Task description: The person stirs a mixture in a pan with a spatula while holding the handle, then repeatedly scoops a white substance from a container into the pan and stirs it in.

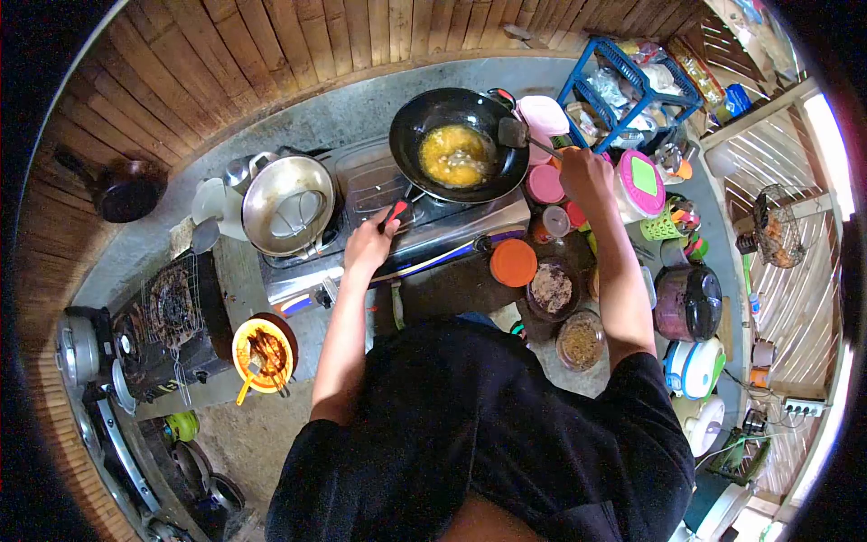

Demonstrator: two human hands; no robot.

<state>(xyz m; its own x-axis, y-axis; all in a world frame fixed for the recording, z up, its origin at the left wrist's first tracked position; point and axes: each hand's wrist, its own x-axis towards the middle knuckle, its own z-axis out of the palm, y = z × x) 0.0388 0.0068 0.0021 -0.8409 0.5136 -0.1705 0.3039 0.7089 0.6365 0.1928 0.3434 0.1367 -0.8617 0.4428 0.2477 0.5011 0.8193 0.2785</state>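
Note:
A black wok [409,135] sits on the gas stove [492,221], with yellow egg-like liquid [447,149] and pale bits in its bottom. My left hand [366,246] is closed around the wok's red and black handle [393,215]. In my right hand [585,176] I grip a dark spatula [515,134]; its blade hangs over the wok's right rim, above the liquid. On the left burner stands a wide metal pan [256,212] with a strainer-like ring inside. To the right of the wok are pink-lidded tubs [545,183].
An orange bowl [237,348] of reddish sauce with utensils stands at lower left, near a blackened grill rack [172,303]. An orange lid [513,263] and a bowl of pale crumbs [553,289] lie close to my right forearm. A blue rack [623,81] stands at back right.

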